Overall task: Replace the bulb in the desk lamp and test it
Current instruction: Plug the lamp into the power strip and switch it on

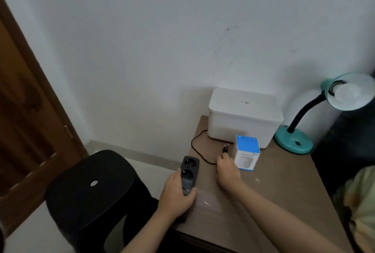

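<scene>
A teal desk lamp (pixel 294 141) stands at the table's back right, its black gooseneck bent up to a shade that faces me, with a white bulb (pixel 348 91) in the socket, unlit. Its black cord (pixel 195 147) loops across the table. My right hand (pixel 227 168) holds the cord just behind the black plug (pixel 225 148), whose pins point away from me. My left hand (pixel 178 188) grips a black power strip (pixel 189 171) with two round sockets at the table's left edge. A blue and white bulb box (pixel 247 152) stands upright right of the plug.
A white lidded box (pixel 244 116) sits against the wall behind the bulb box. A black stool (pixel 91 187) stands left of the brown table (pixel 274 192). A brown wooden door (pixel 26 121) is at far left. Pale green cloth (pixel 363 202) lies at right.
</scene>
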Demonstrator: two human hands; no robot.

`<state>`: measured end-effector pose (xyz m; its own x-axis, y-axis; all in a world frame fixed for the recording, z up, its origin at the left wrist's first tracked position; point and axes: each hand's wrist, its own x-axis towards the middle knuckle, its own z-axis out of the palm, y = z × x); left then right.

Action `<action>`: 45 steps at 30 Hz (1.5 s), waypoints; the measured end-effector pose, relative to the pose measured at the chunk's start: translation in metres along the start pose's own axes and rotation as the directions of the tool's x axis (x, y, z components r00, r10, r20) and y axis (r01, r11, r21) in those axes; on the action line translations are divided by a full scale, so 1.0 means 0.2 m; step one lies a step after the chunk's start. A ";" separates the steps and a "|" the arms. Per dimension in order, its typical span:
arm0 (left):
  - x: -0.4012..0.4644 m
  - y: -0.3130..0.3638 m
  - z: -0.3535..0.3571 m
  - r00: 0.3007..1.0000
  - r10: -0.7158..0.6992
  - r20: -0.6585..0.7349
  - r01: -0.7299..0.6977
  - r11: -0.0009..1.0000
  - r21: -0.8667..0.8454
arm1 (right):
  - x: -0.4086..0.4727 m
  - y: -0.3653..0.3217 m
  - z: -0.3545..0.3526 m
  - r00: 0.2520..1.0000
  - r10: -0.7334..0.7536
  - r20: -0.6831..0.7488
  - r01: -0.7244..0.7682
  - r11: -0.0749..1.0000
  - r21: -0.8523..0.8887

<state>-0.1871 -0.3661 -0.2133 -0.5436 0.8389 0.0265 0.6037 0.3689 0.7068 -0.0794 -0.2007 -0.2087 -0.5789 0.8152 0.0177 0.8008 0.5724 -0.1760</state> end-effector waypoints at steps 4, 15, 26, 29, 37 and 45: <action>0.00 -0.02 0.01 1.000 0.013 -0.029 -0.013 1.000 -0.001 | 0.04 0.02 0.02 1.000 -0.016 -0.003 0.016 1.000 -0.027; 0.00 -0.03 0.02 0.997 0.042 -0.072 -0.043 0.999 -0.016 | -0.06 0.04 -0.01 0.975 -0.170 -0.142 0.204 0.941 0.269; 0.00 -0.02 0.02 0.996 0.051 -0.077 -0.050 0.999 0.012 | -0.07 -0.06 -0.13 0.936 0.006 -0.353 0.237 0.729 0.642; 0.00 -0.01 0.02 0.995 0.052 -0.088 -0.050 0.999 0.022 | -0.07 -0.10 -0.17 0.946 0.063 -0.319 0.196 0.669 0.716; 0.00 -0.01 0.03 0.993 0.060 -0.098 -0.058 0.998 0.021 | -0.03 -0.25 -0.14 0.978 0.209 0.015 -0.080 0.306 0.949; 0.00 -0.02 0.03 0.993 0.066 -0.100 -0.064 0.998 0.025 | -0.03 -0.31 -0.11 0.990 0.077 -0.121 0.060 0.545 0.837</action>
<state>-0.1860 -0.3648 -0.2205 -0.5580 0.8172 0.1441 0.6520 0.3243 0.6854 -0.1223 -0.2380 -0.1770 -0.4923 0.8617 0.1229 0.2731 0.2870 -0.9182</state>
